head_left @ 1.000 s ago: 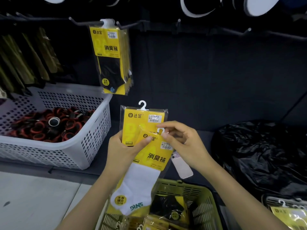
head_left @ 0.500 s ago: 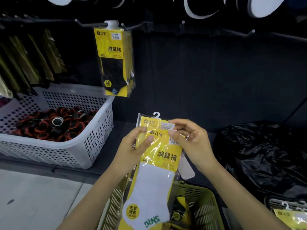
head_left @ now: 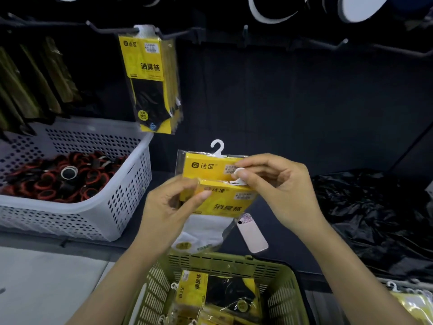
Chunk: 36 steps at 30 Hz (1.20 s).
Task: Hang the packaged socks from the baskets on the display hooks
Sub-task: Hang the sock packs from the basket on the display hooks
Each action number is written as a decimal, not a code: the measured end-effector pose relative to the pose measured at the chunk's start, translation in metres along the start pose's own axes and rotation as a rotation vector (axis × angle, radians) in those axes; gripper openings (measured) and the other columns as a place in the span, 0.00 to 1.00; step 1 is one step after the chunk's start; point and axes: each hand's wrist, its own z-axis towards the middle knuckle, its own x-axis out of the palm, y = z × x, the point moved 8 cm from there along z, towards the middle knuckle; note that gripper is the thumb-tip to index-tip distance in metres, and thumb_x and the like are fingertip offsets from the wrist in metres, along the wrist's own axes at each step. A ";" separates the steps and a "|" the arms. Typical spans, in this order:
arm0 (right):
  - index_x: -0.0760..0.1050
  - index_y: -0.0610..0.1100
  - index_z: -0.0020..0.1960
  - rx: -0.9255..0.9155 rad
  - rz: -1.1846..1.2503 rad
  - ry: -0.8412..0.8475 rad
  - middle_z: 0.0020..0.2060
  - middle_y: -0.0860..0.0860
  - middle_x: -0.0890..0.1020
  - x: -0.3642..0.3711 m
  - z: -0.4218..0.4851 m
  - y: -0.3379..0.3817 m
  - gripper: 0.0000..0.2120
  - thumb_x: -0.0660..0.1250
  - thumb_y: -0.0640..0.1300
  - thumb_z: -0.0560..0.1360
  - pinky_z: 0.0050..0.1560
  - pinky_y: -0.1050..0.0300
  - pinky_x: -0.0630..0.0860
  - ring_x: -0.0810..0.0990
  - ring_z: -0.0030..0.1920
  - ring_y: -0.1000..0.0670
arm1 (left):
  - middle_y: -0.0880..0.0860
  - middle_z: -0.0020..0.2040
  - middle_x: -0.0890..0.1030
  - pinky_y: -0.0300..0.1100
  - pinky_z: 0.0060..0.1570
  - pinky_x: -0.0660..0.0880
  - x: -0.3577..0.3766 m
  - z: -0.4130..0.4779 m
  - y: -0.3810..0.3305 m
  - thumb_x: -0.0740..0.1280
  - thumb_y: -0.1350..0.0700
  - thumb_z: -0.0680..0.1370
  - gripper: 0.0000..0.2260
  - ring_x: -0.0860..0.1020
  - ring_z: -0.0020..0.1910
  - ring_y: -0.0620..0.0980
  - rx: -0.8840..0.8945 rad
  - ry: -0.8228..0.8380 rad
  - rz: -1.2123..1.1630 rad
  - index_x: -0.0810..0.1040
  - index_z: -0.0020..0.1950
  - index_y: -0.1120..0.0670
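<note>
Two white-sock packs (head_left: pixel 225 205) are held stacked just above the green basket (head_left: pixel 229 261), gripped at one edge by the left hand (head_left: pixel 164 212). The front pack's white hanger (head_left: pixel 237 171) is pinched by the right hand (head_left: pixel 281 186), probably so both hangers get lined up for hanging together.

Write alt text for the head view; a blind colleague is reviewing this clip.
Two hands hold two overlapping yellow sock packets: the left hand grips the front packet while the right hand pinches its white hanger. Further packets lie in a green basket below; black-sock packets hang on a display hook, upper left.
</note>
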 end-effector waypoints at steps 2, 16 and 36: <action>0.82 0.49 0.45 -0.004 -0.070 0.040 0.41 0.54 0.86 0.000 0.000 0.000 0.04 0.71 0.44 0.71 0.44 0.62 0.80 0.84 0.43 0.54 | 0.39 0.37 0.78 0.24 0.35 0.67 0.003 0.000 -0.007 0.71 0.56 0.72 0.03 0.73 0.34 0.36 0.043 0.021 0.042 0.79 0.41 0.49; 0.84 0.48 0.41 0.052 0.037 -0.053 0.38 0.52 0.86 0.003 -0.001 -0.016 0.03 0.73 0.43 0.68 0.39 0.62 0.80 0.84 0.38 0.54 | 0.55 0.39 0.81 0.51 0.36 0.77 0.003 -0.003 0.010 0.70 0.51 0.71 0.09 0.77 0.36 0.57 -0.122 0.042 -0.049 0.83 0.43 0.56; 0.77 0.43 0.47 0.291 0.235 -0.126 0.40 0.51 0.84 0.046 0.006 -0.071 0.05 0.72 0.39 0.72 0.43 0.64 0.78 0.83 0.44 0.52 | 0.53 0.50 0.85 0.40 0.38 0.80 -0.037 0.013 0.039 0.70 0.51 0.72 0.09 0.84 0.47 0.54 -0.358 -0.274 -0.463 0.84 0.50 0.47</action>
